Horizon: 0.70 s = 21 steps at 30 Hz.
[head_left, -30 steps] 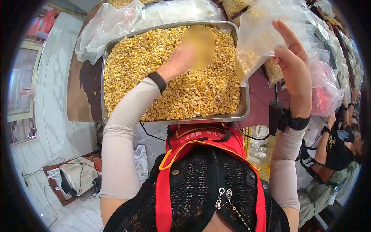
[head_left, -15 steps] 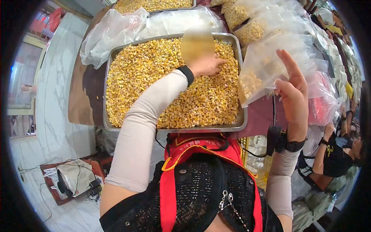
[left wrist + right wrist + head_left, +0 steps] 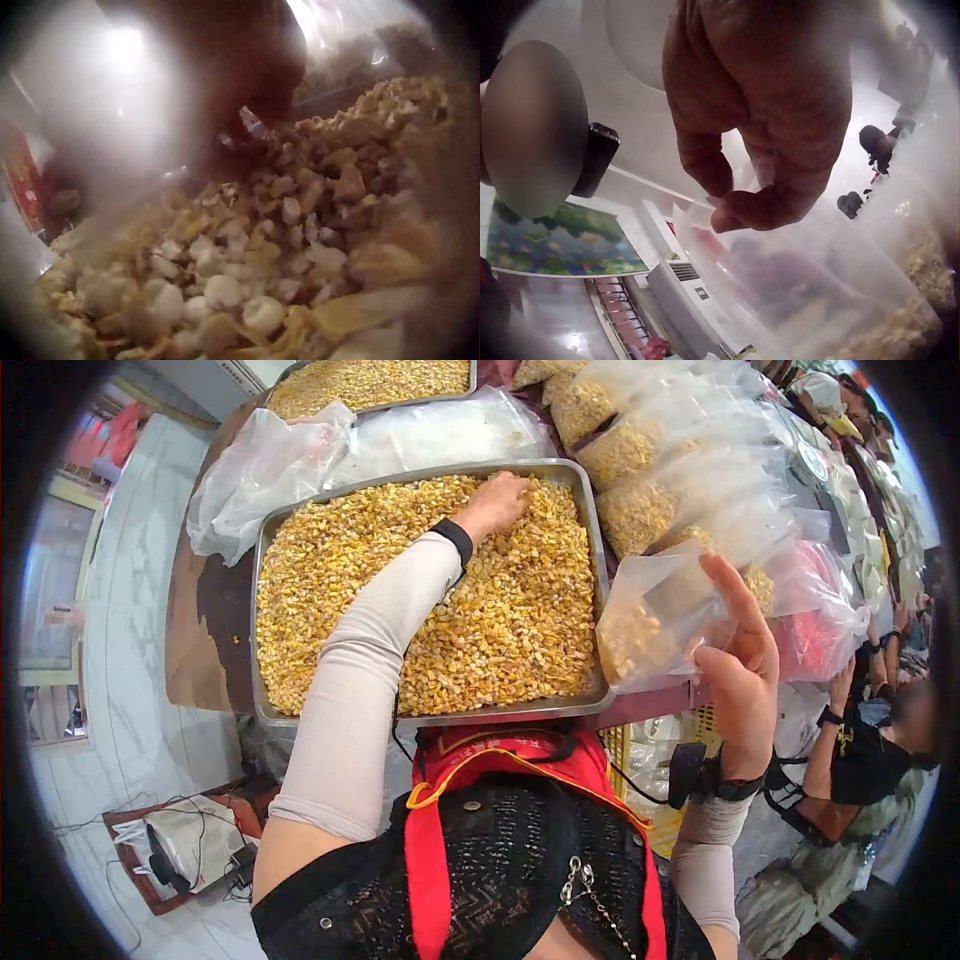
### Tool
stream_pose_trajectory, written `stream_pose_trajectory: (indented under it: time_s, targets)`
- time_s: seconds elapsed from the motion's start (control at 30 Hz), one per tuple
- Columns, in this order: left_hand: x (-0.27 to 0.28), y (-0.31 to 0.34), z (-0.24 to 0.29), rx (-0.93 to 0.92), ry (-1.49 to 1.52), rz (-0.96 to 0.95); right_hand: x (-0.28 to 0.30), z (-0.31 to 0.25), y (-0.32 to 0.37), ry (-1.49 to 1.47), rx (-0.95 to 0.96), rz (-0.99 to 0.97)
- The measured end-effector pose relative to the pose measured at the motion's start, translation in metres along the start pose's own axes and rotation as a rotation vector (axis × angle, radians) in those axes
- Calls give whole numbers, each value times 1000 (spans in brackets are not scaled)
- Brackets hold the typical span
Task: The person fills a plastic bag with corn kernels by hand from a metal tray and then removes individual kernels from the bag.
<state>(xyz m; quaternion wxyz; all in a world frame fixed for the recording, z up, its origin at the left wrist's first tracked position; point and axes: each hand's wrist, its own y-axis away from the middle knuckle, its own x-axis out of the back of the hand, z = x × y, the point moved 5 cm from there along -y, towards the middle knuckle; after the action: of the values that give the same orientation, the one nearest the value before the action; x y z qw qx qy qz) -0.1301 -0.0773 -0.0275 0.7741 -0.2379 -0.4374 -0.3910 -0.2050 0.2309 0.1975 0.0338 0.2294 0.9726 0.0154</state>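
Observation:
A steel tray (image 3: 263,580) full of yellow and whitish corn kernels (image 3: 490,610) stands in front of me. My left hand (image 3: 495,505) is at the far side of the tray, fingers curled down among the kernels; the left wrist view shows its fingertips sunk in them. Off the tray's right edge, my right hand (image 3: 742,670) pinches the rim of a clear plastic bag (image 3: 640,625) between thumb and fingers. Some kernels lie in the bag's bottom corner. In the right wrist view, thumb and fingertips meet at the bag's film (image 3: 810,277).
Several filled bags (image 3: 635,515) stand in a row at the back right. Behind the tray lie empty plastic bags (image 3: 440,440) and a second tray of kernels (image 3: 370,385). A bag with pink contents (image 3: 815,615) is at the right, and another person (image 3: 850,750) sits beyond it.
My left hand first swept right across the kernels, then moved back to the tray's far side, its fingers now curled. The right hand keeps its pinch on the bag; the view has shifted.

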Motion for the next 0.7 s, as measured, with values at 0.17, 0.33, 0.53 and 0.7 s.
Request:
stream_pose_trajectory:
  time_s: [0.17,0.33,0.53,0.7]
  targets:
    - [-12,8,24,-51,-240,-47,-9,1,-2,-61,-8,-3]
    - [-13,38,36,-92,-382,-203,-21,9,-15,-73,-56,-107]
    - [-6,67,51,-62,-456,-219,-21,11,-19,-112,-17,-54]
    - [-8,119,83,-132,-429,-227,-16,6,-17,-2,-22,-8]
